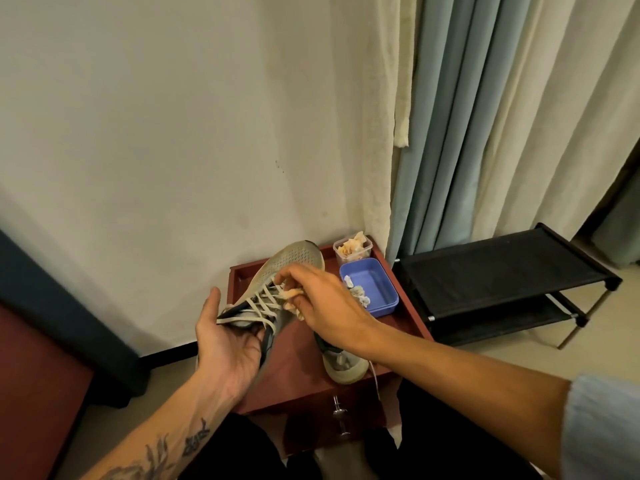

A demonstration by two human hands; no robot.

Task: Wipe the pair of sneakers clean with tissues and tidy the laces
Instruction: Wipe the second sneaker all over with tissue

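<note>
Sneaker [294, 261] is cradled by left hand [228, 344], fingers curled under the heel. Tissue [292, 304] is pinched in right hand [325, 299] at the laces [259, 303]; short light strokes are advised.

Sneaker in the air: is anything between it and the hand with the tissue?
Nothing visible. The right hand pinches the tissue against the laces of the sneaker, which the left hand holds near the heel. The other sneaker lies lower, on the red table, out of the way.

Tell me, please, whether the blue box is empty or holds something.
Not empty: the blue box holds a few crumpled tissue scraps by its left edge; the remaining floor is bare.
</note>
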